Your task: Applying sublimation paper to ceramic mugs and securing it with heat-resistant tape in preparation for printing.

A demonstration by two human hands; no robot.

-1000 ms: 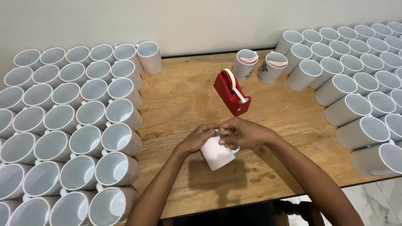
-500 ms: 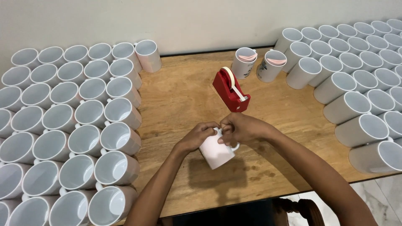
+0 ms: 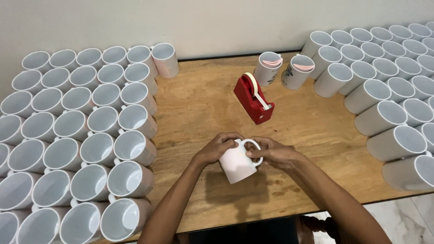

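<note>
Nearest the camera, both hands hold one white mug point(image 3: 237, 163) just above the wooden table point(image 3: 199, 108), near its front edge. The left hand point(image 3: 218, 147) grips the mug's upper side; the right hand point(image 3: 271, 152) grips the other side, fingers at the handle, which now points up and away. A half second earlier the handle lay lower, toward the right hand, so the mug has turned a little in the grasp. Beyond stands a red tape dispenser point(image 3: 253, 97), unmoved. Behind it stand two mugs with paper inside point(image 3: 284, 68). Rows of white mugs point(image 3: 77, 131) fill the left side, more rows point(image 3: 389, 90) the right.
</note>
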